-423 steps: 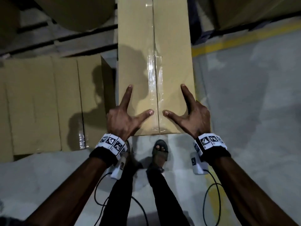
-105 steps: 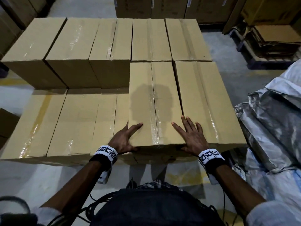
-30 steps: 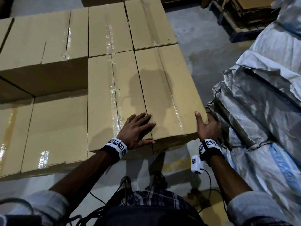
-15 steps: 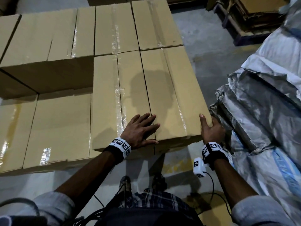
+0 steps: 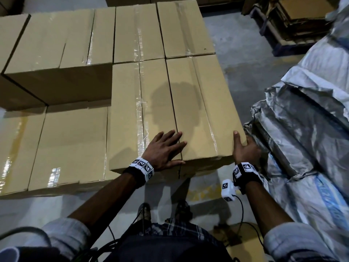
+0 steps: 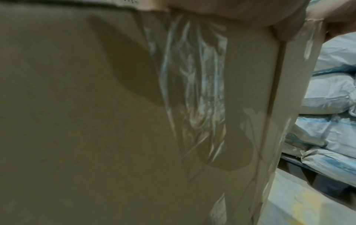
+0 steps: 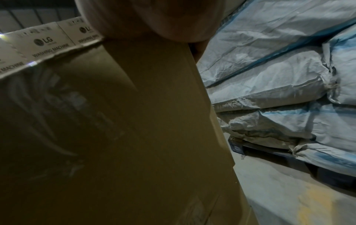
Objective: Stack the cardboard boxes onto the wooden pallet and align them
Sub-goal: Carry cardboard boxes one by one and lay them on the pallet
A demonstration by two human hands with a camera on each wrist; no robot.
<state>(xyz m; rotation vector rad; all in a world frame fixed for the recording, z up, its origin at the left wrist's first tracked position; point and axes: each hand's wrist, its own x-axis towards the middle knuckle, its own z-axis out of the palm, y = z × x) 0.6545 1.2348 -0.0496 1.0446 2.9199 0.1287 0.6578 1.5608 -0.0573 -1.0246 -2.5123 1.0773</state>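
Observation:
Taped cardboard boxes lie side by side in layers; the pallet under them is hidden. Two long boxes form the near right of the top layer, the left box (image 5: 128,114) and the right box (image 5: 200,110). My left hand (image 5: 166,148) lies flat on top, fingers spread across the seam between them. At the right box's near right corner sits my right hand (image 5: 243,150), thumb straight on top, fingers against the right side and mostly hidden. The left wrist view shows the taped near face (image 6: 192,91), and the right wrist view a dark box face (image 7: 115,121) under my palm (image 7: 154,18).
Grey woven sacks (image 5: 302,129) are piled close on the right over a dark pallet (image 7: 289,159). A lower layer of boxes (image 5: 66,148) lies at the left, with a taller stack (image 5: 56,53) behind it. Flattened cardboard (image 5: 302,19) sits at the far right. Printed cartons (image 7: 44,44) stand beyond.
Since 3.5 s ago my left hand moved onto the seam and my right hand went to the right box's outer corner. Over the last second both hands barely moved.

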